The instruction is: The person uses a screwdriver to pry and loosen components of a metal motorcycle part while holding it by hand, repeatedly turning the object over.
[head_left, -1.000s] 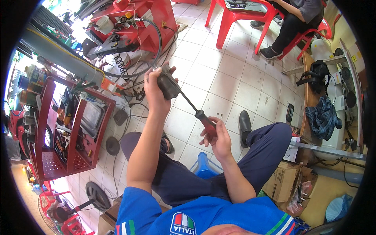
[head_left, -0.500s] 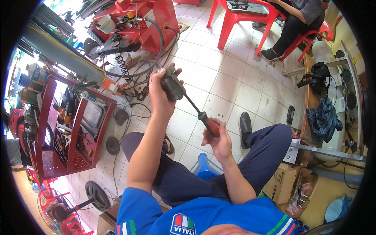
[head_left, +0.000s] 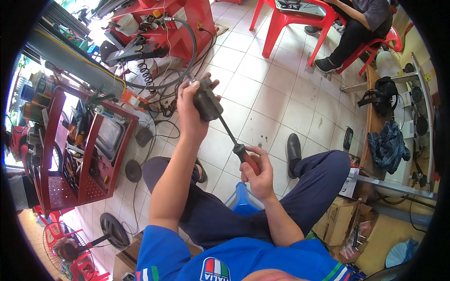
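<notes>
My left hand [head_left: 189, 105] grips a dark, greasy, block-like metal part [head_left: 206, 104] and holds it up over the floor, fingers wrapped round its far side. In my right hand [head_left: 258, 172] is a screwdriver [head_left: 240, 151] with a red and black handle and a long dark shaft. The shaft points up and left, and its end meets the near side of the metal part. I cannot make out what the tip touches there. Both hands are above my knees, with a blue plastic stool [head_left: 242, 199] below.
A dark red tool cart [head_left: 91, 161] with tools stands at left, beside cables and hoses on the tiled floor [head_left: 290, 96]. Red machinery [head_left: 199, 28] is beyond it. A person [head_left: 358, 33] sits far right by a red chair [head_left: 276, 21]. Cardboard boxes [head_left: 336, 220] lie at right.
My right hand has shifted slightly left and down with the screwdriver, and its fingers have changed their grip on the handle. The metal part stays nearly in place in my left hand.
</notes>
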`<state>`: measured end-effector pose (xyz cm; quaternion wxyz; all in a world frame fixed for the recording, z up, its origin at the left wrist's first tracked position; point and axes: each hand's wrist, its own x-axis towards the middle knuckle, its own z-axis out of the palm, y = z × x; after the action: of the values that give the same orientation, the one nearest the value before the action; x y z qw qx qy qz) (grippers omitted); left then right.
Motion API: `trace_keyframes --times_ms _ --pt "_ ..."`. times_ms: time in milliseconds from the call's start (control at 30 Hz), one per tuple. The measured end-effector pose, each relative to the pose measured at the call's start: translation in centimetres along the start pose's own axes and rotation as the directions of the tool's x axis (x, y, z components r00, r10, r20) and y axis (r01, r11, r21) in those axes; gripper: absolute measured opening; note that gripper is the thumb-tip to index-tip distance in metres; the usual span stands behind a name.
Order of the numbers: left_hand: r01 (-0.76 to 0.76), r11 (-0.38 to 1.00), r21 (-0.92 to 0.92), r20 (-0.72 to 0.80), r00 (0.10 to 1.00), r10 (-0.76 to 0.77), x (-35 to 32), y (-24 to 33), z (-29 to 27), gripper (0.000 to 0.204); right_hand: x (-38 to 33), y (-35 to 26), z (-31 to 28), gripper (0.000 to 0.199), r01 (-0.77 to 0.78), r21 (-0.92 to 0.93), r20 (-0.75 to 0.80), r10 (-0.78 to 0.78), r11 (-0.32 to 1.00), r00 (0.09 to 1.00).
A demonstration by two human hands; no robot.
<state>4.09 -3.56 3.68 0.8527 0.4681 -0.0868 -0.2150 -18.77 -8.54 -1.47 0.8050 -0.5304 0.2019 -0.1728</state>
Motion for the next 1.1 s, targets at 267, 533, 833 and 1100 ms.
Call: trace_keyframes --times_ms 267,533,833,1100 --pt "0.089 0.995 -0.051 -0.039 0.995 -0.091 -0.3 -0.7 1.2 0.043 -0.1 0.2 -0.2 0.035 0.096 -0.209 -0.074 -0.114 0.973 0.991" --pt "0.099 0.983 -0.153 0.027 0.995 -0.096 -0.3 0.0 1.0 0.045 -0.4 -0.2 -0.3 0.035 0.098 -0.239 -0.07 -0.118 0.966 0.99" --pt "0.176 0.816 -0.551 0.118 0.984 -0.133 0.0 2.5 0.3 0.067 -0.7 -0.7 -0.7 0.036 0.224 -0.17 -0.182 -0.254 0.96 0.95" --pt "0.172 0.826 -0.537 0.125 0.984 -0.123 -0.5 2.8 0.7 0.074 -0.3 -0.1 -0.9 0.034 0.242 -0.346 -0.099 -0.292 0.906 0.951"
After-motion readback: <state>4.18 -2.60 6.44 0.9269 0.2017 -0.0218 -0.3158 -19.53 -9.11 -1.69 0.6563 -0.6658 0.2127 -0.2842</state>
